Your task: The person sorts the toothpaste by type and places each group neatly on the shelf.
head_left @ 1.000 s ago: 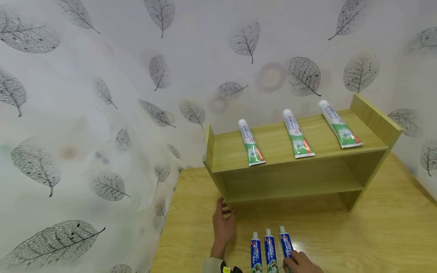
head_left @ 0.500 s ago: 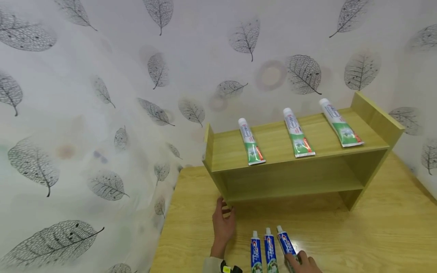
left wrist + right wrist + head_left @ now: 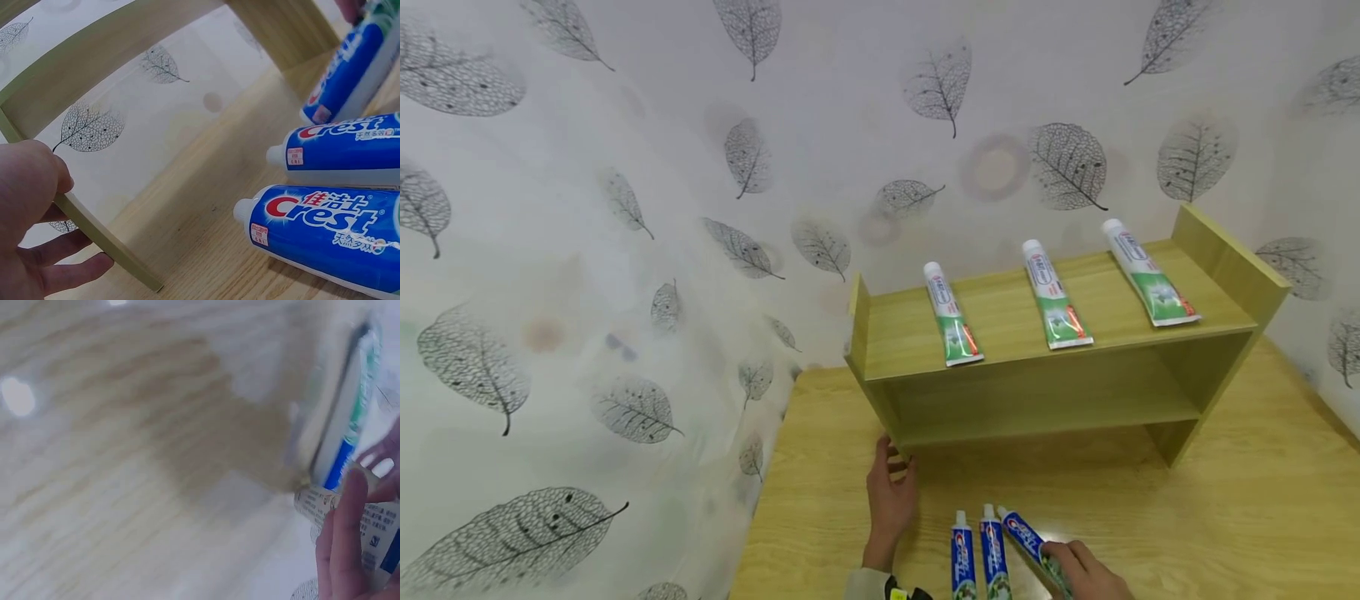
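Right hand [image 3: 1086,571] grips the rightmost blue toothpaste tube [image 3: 1024,537]; left hand [image 3: 891,500] touches the shelf [image 3: 1037,367].

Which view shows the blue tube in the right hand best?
The head view: the whole blue tube shows, angled on the table, with the right hand gripping its lower end. The left wrist view shows only its cap end; the right wrist view is blurred.
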The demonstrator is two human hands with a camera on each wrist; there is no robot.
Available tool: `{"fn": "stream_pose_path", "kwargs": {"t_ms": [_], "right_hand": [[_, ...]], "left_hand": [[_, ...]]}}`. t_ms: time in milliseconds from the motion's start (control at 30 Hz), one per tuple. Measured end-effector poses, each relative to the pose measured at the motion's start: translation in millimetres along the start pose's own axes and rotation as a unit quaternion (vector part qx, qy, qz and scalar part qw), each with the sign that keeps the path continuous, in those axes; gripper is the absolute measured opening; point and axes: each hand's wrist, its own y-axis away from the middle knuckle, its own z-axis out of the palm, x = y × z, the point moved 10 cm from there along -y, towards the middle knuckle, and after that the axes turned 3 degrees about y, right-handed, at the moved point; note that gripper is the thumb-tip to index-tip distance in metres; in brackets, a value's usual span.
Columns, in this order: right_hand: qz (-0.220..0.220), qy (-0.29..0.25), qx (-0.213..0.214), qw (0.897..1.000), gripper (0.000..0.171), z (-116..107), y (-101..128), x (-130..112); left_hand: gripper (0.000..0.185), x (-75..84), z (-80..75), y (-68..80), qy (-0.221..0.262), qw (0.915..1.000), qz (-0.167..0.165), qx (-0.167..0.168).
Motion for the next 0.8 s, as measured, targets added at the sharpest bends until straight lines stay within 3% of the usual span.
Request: {"fn": "stream_pose_path", "kwargs": {"t_ms": [67, 167, 333, 600, 800], "right_hand": [[-0.018, 0.013, 0.079, 0.997, 0.053, -18.3, 1.3, -11.7], [-0.013, 0.008, 0.124, 0.992, 0.051, -36.4, 1.0, -22.9], [-0.013, -0.013, 0.151, 0.988, 0.051, -60.2, -2.0, -35.7], [-0.037, -0.048, 0.218, 0.974, 0.045, -99.2, -3.0, -48.4], [-0.057, -0.071, 0.282, 0.955, 0.034, -123.9, -2.8, -48.9]], "left_hand": [[0.053, 0.1, 0.1, 0.6, 0.002, 1.0, 0.002, -0.001], [0.053, 1.6, -0.1, 1.3, 0.005, 0.9999, 0.009, -0.001], [0.054, 5.4, -0.1, 2.7, 0.002, 0.9999, 0.017, -0.003], [0.054, 5.5, -0.6, 4.1, 0.003, 0.9998, 0.019, 0.0], [0.051, 2.9, -0.4, 2.8, 0.003, 0.9999, 0.015, -0.001]]}}
